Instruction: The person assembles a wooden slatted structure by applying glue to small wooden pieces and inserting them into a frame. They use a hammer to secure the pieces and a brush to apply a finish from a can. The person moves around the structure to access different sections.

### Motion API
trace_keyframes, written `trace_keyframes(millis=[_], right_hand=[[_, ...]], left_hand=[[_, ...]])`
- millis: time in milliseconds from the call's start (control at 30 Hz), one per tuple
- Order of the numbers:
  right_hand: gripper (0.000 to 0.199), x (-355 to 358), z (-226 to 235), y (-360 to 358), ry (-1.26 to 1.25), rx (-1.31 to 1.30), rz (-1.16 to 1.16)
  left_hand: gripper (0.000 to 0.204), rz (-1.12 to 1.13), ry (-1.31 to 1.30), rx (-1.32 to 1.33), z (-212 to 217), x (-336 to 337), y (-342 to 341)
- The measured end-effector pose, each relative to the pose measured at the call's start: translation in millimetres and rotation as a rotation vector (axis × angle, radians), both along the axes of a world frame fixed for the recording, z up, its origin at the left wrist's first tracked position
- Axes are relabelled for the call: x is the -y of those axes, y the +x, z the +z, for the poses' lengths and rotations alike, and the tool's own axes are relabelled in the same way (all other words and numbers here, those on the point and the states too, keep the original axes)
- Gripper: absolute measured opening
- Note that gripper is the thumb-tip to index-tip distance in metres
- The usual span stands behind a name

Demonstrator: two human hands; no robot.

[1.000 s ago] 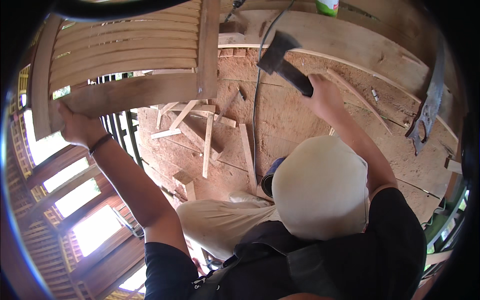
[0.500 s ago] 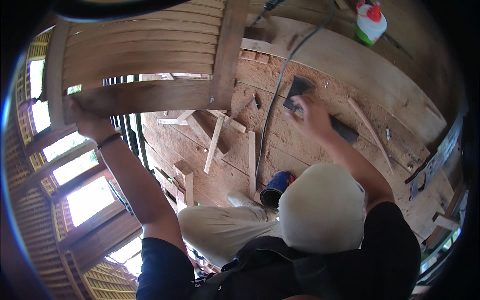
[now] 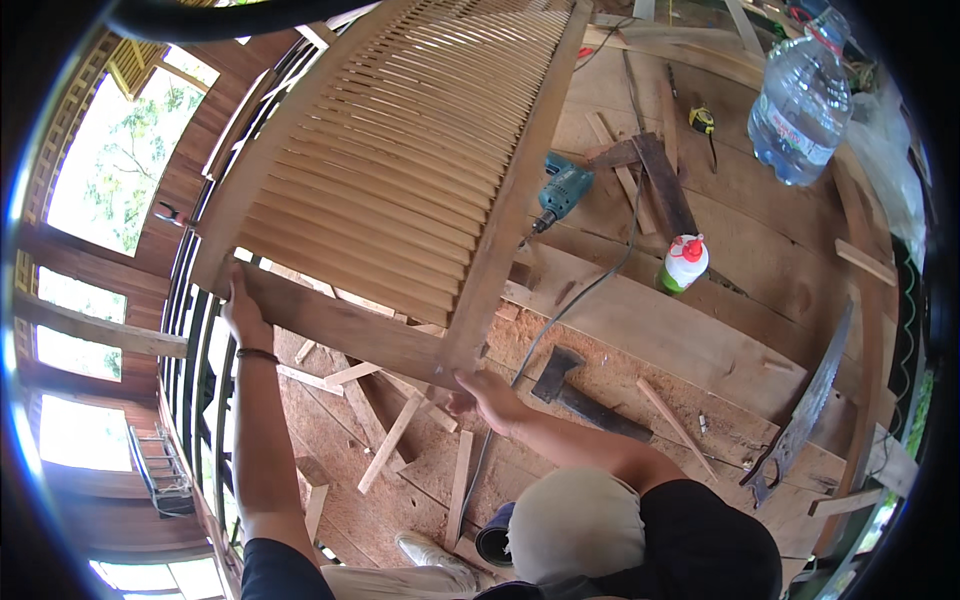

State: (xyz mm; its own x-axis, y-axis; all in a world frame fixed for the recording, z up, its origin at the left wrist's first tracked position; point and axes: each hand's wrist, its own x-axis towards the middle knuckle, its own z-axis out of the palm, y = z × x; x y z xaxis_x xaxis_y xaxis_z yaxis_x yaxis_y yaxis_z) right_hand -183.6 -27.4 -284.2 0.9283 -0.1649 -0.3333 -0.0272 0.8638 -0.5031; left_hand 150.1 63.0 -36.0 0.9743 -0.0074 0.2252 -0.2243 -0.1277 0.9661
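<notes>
A large wooden louvered shutter [image 3: 385,215] slants up and away in front of me, its slats set in a plain frame. My left hand [image 3: 246,312] is closed around the left end of its bottom rail, thumb on the near face. At the lower right corner my right hand [image 3: 492,400] grips the frame, with some fingers hidden behind the wood. To the right of that hand an axe [image 3: 600,412] lies on the sawdust-covered boards, its dark head toward the shutter.
Wood offcuts [image 3: 390,443] and a paint can [image 3: 494,540] lie near my legs. A power cord [image 3: 560,318] runs past the shutter. Farther right are a drill [image 3: 566,192], glue bottle [image 3: 684,264], tape measure [image 3: 702,121], water jug [image 3: 800,110] and handsaw [image 3: 812,400]. Railing bars stand left.
My right hand has left the axe head and taken hold of the shutter's lower right corner. The view has tilted up, showing more of the shutter; my left hand keeps its grip.
</notes>
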Motion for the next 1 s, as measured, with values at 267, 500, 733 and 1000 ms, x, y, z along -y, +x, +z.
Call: trace_keyframes(millis=[267, 500, 733, 1000], right_hand=[[0.052, 9, 30, -21, -0.156, -0.172, -0.009], [0.048, 8, 35, -13, -0.223, -0.253, -0.028], [0.046, 16, 43, -18, -0.345, -0.297, -0.010], [0.058, 11, 37, -10, -0.465, -0.374, 0.035]], left_hand=[[0.068, 0.089, 0.025, -0.241, -78, -27, 31], [0.067, 0.054, -0.094, -0.394, -145, -40, 66], [0.074, 0.068, -0.089, -0.518, -208, -34, 80], [0.060, -0.131, -0.149, -0.537, -256, -75, 139]])
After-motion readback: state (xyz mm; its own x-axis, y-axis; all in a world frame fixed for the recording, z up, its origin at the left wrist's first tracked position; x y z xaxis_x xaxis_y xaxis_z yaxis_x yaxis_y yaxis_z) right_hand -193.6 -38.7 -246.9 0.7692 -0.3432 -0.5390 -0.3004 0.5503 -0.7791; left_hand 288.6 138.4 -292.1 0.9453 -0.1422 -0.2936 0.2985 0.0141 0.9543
